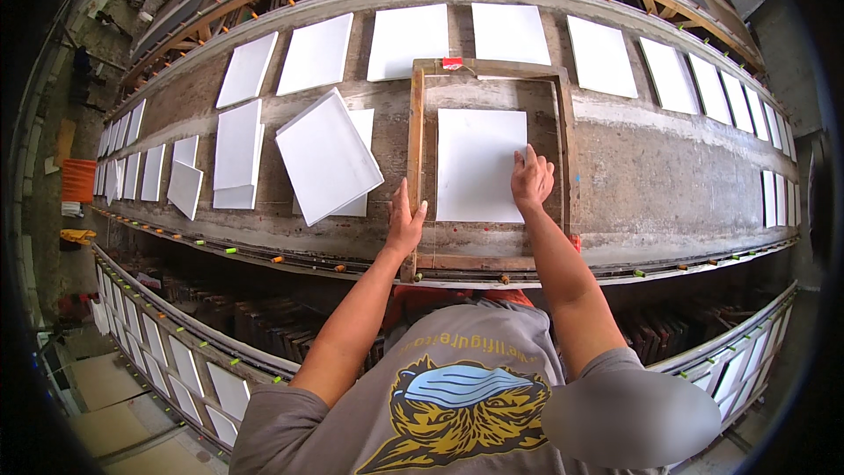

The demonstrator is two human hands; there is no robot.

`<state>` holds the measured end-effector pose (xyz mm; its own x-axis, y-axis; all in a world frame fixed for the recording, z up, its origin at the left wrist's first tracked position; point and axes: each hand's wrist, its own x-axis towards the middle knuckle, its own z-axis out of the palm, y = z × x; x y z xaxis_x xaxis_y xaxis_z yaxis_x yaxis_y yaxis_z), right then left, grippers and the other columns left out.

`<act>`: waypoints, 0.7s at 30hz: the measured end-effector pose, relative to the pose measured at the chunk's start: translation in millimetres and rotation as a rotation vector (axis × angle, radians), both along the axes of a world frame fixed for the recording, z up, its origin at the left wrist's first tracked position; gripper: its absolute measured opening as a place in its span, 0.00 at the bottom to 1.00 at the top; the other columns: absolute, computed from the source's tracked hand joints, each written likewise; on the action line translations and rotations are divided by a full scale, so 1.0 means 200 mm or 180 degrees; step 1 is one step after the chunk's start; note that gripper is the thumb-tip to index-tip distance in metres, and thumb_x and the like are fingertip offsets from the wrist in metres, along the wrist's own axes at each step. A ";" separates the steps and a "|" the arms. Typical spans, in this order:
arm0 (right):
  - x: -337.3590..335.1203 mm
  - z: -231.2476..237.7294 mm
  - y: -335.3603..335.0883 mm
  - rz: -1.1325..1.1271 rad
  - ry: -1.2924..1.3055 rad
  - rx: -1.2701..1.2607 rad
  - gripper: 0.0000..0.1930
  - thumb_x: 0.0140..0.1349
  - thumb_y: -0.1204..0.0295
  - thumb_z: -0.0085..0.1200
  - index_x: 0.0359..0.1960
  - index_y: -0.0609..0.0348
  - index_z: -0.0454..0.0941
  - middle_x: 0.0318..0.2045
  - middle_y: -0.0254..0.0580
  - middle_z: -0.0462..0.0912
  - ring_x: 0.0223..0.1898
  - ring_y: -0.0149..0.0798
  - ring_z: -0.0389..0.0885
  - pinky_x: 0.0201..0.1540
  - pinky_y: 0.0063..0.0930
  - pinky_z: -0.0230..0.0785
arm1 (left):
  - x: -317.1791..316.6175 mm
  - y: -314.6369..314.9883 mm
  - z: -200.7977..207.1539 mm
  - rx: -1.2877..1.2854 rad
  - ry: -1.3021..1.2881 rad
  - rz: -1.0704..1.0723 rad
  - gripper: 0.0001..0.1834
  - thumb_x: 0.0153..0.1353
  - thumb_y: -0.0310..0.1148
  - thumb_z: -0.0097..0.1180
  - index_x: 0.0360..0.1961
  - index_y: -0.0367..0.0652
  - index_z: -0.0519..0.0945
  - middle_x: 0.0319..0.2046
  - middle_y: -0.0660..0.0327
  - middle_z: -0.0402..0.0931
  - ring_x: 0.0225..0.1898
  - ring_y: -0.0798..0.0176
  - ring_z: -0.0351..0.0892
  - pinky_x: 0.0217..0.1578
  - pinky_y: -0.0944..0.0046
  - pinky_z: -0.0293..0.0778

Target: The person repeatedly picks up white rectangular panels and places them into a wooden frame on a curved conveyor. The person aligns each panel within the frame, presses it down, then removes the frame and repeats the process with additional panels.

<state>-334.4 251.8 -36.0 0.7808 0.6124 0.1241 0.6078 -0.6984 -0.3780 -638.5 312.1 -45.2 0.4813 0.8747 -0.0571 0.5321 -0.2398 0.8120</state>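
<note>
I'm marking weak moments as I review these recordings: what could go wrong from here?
1. The right hand is at the edge of the white sheet inside the wooden frame; a nudge might skew it.
2. The left hand is at the left bar, so a push could shift the frame.
3. The turned sheet overhangs the lower sheet and might slide.

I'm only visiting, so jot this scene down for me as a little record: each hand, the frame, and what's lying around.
Left hand: at the left bar of the wooden frame; grip unclear
Right hand: at the right edge of the white sheet
Frame: rectangular, around that sheet; red tag on its far bar
Left of frame: slanted sheet overlapping another sheet
Surface: long worn table
</note>
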 end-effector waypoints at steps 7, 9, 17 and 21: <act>-0.01 0.01 -0.01 -0.0071 0.0010 -0.0038 0.23 0.70 0.52 0.56 0.60 0.48 0.80 0.43 0.46 0.80 0.48 0.50 0.79 0.48 0.44 0.74 | 0.00 0.00 -0.01 0.0047 0.0034 -0.0006 0.43 0.73 0.42 0.53 0.80 0.44 0.45 0.74 0.46 0.52 0.76 0.42 0.51 0.75 0.40 0.38; -0.01 0.02 -0.01 -0.0100 0.0072 -0.0051 0.24 0.70 0.51 0.56 0.62 0.47 0.79 0.44 0.45 0.79 0.49 0.50 0.78 0.50 0.45 0.73 | 0.00 0.00 -0.01 0.0027 0.0026 -0.0009 0.42 0.73 0.42 0.52 0.80 0.44 0.45 0.75 0.46 0.52 0.76 0.42 0.51 0.75 0.39 0.38; -0.07 0.10 0.07 0.1185 -0.0414 0.0208 0.33 0.71 0.44 0.51 0.73 0.43 0.65 0.69 0.51 0.68 0.72 0.55 0.62 0.72 0.54 0.53 | 0.01 0.00 0.02 -0.0041 0.0015 0.0045 0.39 0.77 0.48 0.45 0.79 0.42 0.47 0.75 0.45 0.53 0.76 0.42 0.49 0.75 0.41 0.40; -0.16 0.09 0.16 0.1228 -0.0103 -0.0634 0.36 0.69 0.34 0.41 0.77 0.22 0.55 0.80 0.47 0.46 0.81 0.55 0.39 0.76 0.66 0.36 | 0.01 0.00 0.05 -0.0174 0.0087 0.0101 0.38 0.77 0.47 0.45 0.79 0.41 0.48 0.74 0.45 0.54 0.74 0.41 0.52 0.74 0.43 0.46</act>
<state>-365.9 284.2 -17.7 0.4877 0.8730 -0.0053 0.8479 -0.4752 -0.2351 -636.2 312.5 -36.2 0.4510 0.8847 -0.1179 0.5608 -0.1781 0.8085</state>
